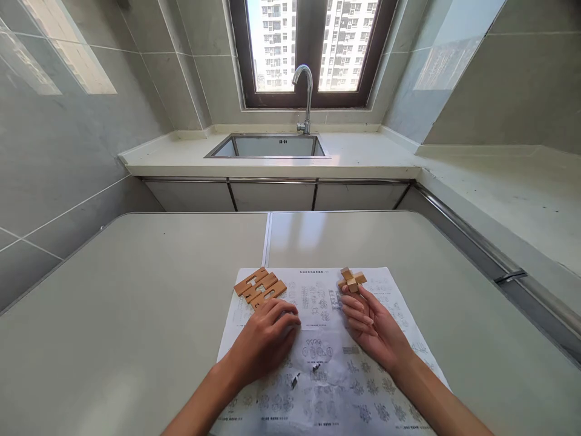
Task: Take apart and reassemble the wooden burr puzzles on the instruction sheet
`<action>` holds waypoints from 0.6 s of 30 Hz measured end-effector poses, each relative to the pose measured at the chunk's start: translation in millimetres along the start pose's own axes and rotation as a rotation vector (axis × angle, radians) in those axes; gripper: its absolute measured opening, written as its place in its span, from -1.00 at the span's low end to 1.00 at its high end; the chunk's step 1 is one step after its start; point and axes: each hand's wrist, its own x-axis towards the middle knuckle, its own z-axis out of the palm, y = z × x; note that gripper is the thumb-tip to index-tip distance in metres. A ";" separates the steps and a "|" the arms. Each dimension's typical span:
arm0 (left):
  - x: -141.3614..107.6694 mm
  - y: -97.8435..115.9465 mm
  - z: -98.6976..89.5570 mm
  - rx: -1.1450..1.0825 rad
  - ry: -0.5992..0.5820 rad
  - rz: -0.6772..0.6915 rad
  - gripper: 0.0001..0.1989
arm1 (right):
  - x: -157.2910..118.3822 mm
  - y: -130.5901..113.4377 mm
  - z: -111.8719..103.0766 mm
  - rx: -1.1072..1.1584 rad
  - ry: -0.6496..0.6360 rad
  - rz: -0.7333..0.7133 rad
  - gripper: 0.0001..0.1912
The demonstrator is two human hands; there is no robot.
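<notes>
While your right hand (pixel 374 332) is lifting its palm partly upward, its fingers (pixel 354 304) are pinching a small cross-shaped wooden puzzle (pixel 353 280) by its near side, and you are holding it over the upper right part of a printed sheet (pixel 313 392). Your left hand (pixel 271 336) is resting palm down on the left half of that sheet, its fingers curling loosely inward; the underside is hiding from view, so you cannot tell from here whether they are closing on anything. Just beyond its knuckles, three flat wooden pieces (pixel 260 287) with cut-out slots and dark markings are lying edge to edge in a stepped row at the sheet's upper left corner; whether your left hand is touching the nearest one is not showing clearly. Between your forearms, two small dark spots are marking the paper among rows of printed diagrams. The sheet is lying on a pale surface (pixel 113 315), and beyond its far edge a sink (pixel 267 157) is sitting below a window (pixel 310 54), with a metal faucet (pixel 309 100) standing behind it.
</notes>
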 end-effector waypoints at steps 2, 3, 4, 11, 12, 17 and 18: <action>0.1 0.2 -0.1 0.002 0.006 0.001 -0.83 | -0.6 0.7 2.0 -0.048 0.016 -0.020 -0.85; 0.1 0.3 -0.1 0.002 0.009 0.000 -0.83 | -1.3 1.3 3.1 -0.080 0.024 -0.016 -0.83; 0.1 0.2 -0.1 0.002 0.010 -0.002 -0.83 | -2.2 2.2 4.2 -0.117 0.030 -0.001 -0.79; -1.0 4.6 -7.4 -0.231 -0.031 -0.162 -0.82 | -14.9 19.2 9.4 -0.438 -0.153 0.116 -0.59; -0.9 6.6 -9.5 -0.315 -0.031 -0.221 -0.79 | -16.7 22.1 9.5 -0.467 -0.207 0.113 -0.58; 2.0 17.5 -17.4 -0.914 -0.122 -0.369 -0.32 | -26.2 29.0 15.4 -0.565 -0.483 0.230 -0.54; 3.2 19.4 -18.4 -1.034 -0.178 -0.363 -0.22 | -28.4 28.5 18.0 -0.571 -0.549 0.263 -0.52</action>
